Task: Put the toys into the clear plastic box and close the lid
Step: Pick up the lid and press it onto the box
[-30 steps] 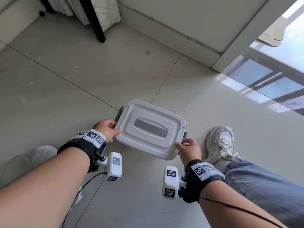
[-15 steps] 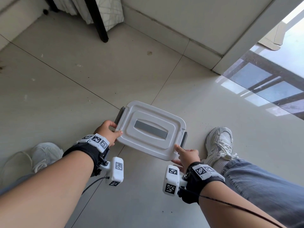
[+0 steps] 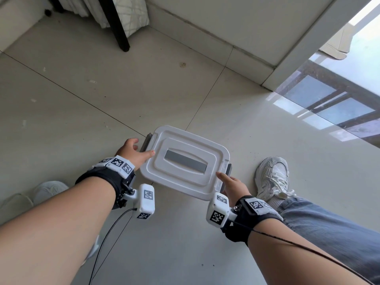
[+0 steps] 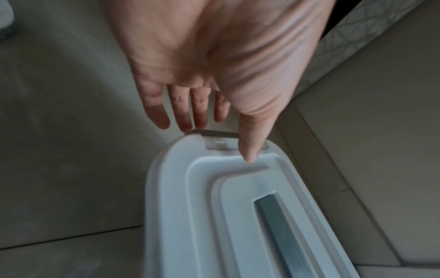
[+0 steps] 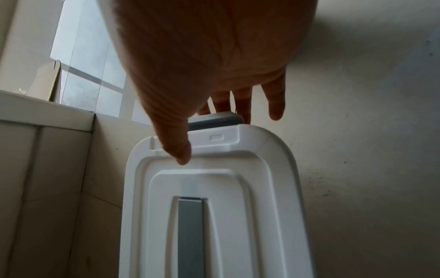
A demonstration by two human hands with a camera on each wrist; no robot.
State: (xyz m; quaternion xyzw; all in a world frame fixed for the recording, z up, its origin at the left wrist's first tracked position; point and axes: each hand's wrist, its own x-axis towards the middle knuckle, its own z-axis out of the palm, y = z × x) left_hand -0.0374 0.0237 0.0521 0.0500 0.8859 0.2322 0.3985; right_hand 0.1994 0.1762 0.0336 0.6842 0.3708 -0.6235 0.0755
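Head view: white lid [image 3: 185,163] sitting flat on top of the box on the floor tiles [image 3: 102,89], grey handle strip [image 3: 185,163] across the middle. Left hand [image 3: 131,154] at the box's left end, thumb laid on the lid's edge, fingers reaching down past the grey latch [image 3: 145,143] there. Right hand [image 3: 233,186] at the opposite end, thumb on the lid's corner, the rest tucked down beside the other grey latch [image 3: 228,169]. White sneaker [image 3: 272,177] just right of the right hand, jeans leg [image 3: 329,229] behind it. Can't see any toys, lid covers everything.

Left wrist view: fingers [image 4: 181,111] straight and loosely spread, tips just at the latch [image 4: 219,134] past the lid's end; thumb tip pressing on the lid [image 4: 190,206]. Bit blurry.

Right wrist view: same deal, mirrored. Thumb down on the lid [image 5: 262,188] near its end, fingers [image 5: 276,101] straight, reaching over the grey latch [image 5: 214,121]. No curled grip on either side.
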